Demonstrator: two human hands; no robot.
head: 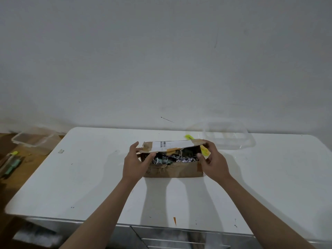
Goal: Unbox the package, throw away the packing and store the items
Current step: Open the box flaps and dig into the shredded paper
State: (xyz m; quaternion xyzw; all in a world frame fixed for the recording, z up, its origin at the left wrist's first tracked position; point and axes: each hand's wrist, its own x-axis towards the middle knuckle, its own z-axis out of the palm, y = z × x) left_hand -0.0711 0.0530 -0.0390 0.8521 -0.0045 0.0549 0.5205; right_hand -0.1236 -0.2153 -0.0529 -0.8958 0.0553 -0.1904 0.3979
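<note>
A torn brown cardboard box (177, 170) sits in the middle of the white table (93, 177). Its top flap (170, 145), with a white barcode label and tan tape, is lifted partway. Shredded paper packing (168, 159) shows in the opening. My left hand (135, 163) grips the flap's left end, thumb under and fingers above. My right hand (212, 161) holds the flap's right end with curled fingers. A yellow object (204, 150) pokes out by my right hand; what it is cannot be told.
A clear plastic container (228, 135) lies at the table's back right, near the wall. Left of the table, another clear container (34, 139) and green-yellow items (13, 162) rest on a lower wooden surface. Metal drawers (179, 239) run under the table's front edge.
</note>
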